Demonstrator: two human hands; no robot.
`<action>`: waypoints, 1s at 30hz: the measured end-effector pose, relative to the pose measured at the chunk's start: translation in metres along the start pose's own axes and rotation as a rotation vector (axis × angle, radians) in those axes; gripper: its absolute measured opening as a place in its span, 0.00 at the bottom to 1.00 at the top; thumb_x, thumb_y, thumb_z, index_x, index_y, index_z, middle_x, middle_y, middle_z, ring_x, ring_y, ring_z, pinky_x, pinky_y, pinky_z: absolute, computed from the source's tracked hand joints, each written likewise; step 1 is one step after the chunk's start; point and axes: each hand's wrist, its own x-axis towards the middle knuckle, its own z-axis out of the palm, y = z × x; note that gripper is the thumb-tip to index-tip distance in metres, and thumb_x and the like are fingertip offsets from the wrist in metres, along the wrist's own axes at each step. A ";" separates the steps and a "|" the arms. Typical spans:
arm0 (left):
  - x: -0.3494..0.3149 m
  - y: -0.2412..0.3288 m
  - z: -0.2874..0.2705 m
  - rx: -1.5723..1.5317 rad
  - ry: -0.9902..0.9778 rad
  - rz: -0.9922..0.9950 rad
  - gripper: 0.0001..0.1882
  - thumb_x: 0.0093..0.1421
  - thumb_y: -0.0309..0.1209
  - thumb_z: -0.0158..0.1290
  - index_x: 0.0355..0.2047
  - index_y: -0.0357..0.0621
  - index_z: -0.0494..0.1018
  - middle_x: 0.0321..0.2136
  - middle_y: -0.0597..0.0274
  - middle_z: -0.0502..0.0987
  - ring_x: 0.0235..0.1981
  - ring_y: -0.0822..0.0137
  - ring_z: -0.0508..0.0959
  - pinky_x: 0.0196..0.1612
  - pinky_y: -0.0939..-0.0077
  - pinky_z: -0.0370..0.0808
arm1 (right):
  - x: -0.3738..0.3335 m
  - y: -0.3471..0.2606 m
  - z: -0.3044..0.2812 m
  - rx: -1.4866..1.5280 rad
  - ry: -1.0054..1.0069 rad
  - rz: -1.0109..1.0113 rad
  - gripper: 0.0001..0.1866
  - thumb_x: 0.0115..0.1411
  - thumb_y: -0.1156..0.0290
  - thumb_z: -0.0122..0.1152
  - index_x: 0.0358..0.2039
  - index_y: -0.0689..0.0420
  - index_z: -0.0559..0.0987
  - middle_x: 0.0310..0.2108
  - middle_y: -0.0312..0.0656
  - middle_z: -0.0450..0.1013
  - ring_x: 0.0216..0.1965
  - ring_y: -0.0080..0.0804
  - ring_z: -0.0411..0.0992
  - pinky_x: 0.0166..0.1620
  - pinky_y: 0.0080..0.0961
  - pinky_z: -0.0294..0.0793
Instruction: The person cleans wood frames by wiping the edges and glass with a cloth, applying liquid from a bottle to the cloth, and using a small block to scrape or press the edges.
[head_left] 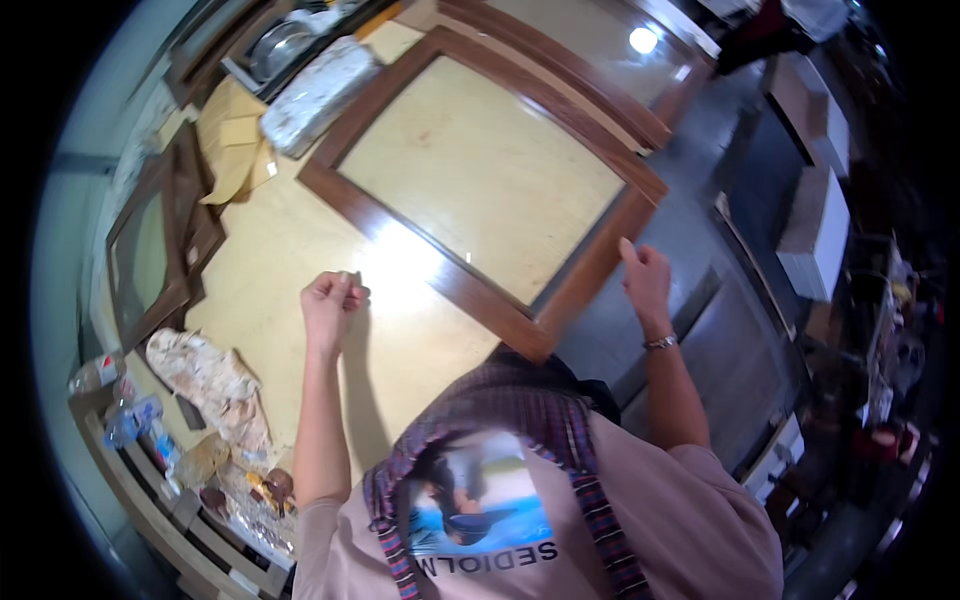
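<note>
A brown wooden frame lies at an angle on the pale tabletop, its right corner reaching past the table's edge. Cream colour shows inside it; I cannot tell whether a pane fills it. My left hand hovers over the tabletop to the left of the frame's near side, fingers pinched together. Something small and dark may be at its fingertips, too small to name. To the right of the frame, apart from it, my right hand has curled fingers and a raised thumb, with nothing visible in it. A bracelet circles that wrist.
Another wooden frame lies behind. Smaller frames lean at the left, near yellow sandpaper sheets and a whitish wrapped block. A stained cloth and plastic bottles are near left. White-sided boxes stand right.
</note>
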 end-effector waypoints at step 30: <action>-0.130 0.043 0.004 -0.500 -0.659 -0.309 0.16 0.62 0.22 0.46 0.49 0.28 0.73 0.19 0.60 0.75 0.12 0.80 0.62 0.22 0.84 0.71 | -0.167 -0.206 0.041 -0.072 -0.770 -1.484 0.06 0.49 0.77 0.56 0.29 0.63 0.74 0.26 0.44 0.67 0.29 0.43 0.72 0.31 0.36 0.74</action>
